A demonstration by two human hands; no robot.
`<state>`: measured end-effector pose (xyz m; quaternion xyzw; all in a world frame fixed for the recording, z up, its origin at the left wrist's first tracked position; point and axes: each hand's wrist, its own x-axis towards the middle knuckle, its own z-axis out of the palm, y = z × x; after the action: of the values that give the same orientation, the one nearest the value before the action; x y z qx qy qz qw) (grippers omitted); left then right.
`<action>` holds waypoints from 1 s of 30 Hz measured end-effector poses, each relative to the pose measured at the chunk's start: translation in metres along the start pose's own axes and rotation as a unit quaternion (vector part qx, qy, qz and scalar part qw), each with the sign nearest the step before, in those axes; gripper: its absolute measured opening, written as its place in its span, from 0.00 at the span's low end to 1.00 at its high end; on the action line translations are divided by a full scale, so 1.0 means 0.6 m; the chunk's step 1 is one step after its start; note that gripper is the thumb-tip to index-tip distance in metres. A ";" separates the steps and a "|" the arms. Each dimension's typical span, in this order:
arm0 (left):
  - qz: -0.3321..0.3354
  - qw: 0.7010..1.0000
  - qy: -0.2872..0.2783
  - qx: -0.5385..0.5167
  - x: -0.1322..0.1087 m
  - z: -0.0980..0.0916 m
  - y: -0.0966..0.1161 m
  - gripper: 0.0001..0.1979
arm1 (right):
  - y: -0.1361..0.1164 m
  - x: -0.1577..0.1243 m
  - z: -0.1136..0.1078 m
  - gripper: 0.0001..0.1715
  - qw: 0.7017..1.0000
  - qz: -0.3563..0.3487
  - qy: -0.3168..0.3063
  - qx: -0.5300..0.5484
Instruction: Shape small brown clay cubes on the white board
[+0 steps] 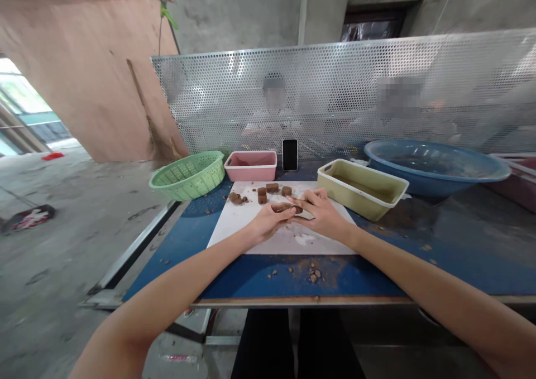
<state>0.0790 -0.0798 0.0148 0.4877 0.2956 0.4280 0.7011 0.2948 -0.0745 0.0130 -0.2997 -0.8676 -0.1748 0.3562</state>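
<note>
Over a white board (234, 236), my left hand (269, 222) and my right hand (319, 214) meet around a piece of brown clay (298, 209). The left fingers and thumb pinch it from the left, and the right fingers close on it from the right. Just beyond the hands stand several short brown clay pieces: an upright one (262, 195), one lying flat (272, 188) and a small one (286, 191). A rough clay lump (235, 198) with crumbs rests at the board's left side.
A green basket (188, 175), a pink bin (251, 172) and an upright phone (290, 155) line the back. To the right are a yellow-green bin (355, 192) and a large blue basin (435, 169). Clay crumbs (314, 273) lie near the blue table's front edge. A perforated metal screen (326, 100) rises behind.
</note>
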 end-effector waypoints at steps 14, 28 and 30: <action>0.006 1.000 0.004 0.000 -0.003 0.006 0.007 0.24 | 0.007 0.001 -0.001 0.24 1.000 0.012 -0.012 0.021; -0.003 1.000 0.023 -0.013 -0.002 0.004 0.006 0.24 | 0.012 -0.003 0.005 0.22 0.999 0.006 0.003 0.045; -0.006 1.000 0.025 -0.016 -0.002 0.006 0.007 0.25 | 0.007 -0.001 0.004 0.26 0.999 0.018 -0.006 0.036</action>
<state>0.0800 -0.0819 0.0202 0.4636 0.3095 0.4404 0.7038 0.2968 -0.0703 0.0114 -0.3037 -0.8699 -0.1351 0.3644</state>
